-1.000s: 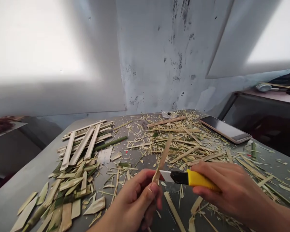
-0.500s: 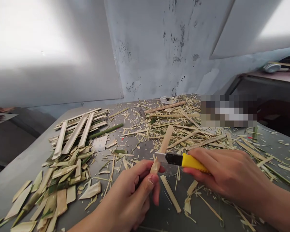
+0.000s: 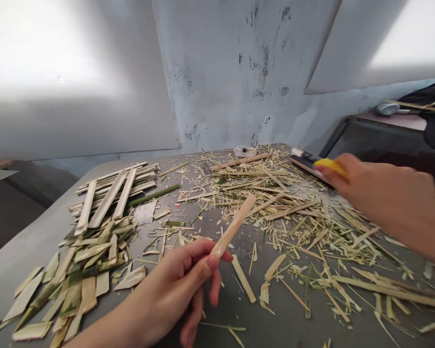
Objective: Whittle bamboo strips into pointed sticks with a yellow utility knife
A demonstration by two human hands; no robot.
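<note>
Pinched between the thumb and fingers of my left hand (image 3: 188, 275) is a pale bamboo strip (image 3: 235, 226), its far end tilted up and to the right. My right hand (image 3: 379, 188) is closed around the yellow handle of a utility knife (image 3: 331, 166), held out at the far right, away from the strip. Motion blurs the blade end. Just behind the knife lies a dark flat object (image 3: 308, 166). A short loose bamboo slat (image 3: 243, 279) rests on the table beside my left fingers.
Split bamboo slats (image 3: 108, 198) are stacked at the back left, with a heap of bamboo offcuts (image 3: 79, 280) in front. Thin shavings (image 3: 275, 203) cover the middle and right of the grey table (image 3: 217, 309). A clear round spool (image 3: 244, 151) lies by the wall.
My right hand has carried the utility knife off the bamboo strip, up and to the right. My left hand has shifted slightly left and down, keeping hold of the strip. The dark object has come into view.
</note>
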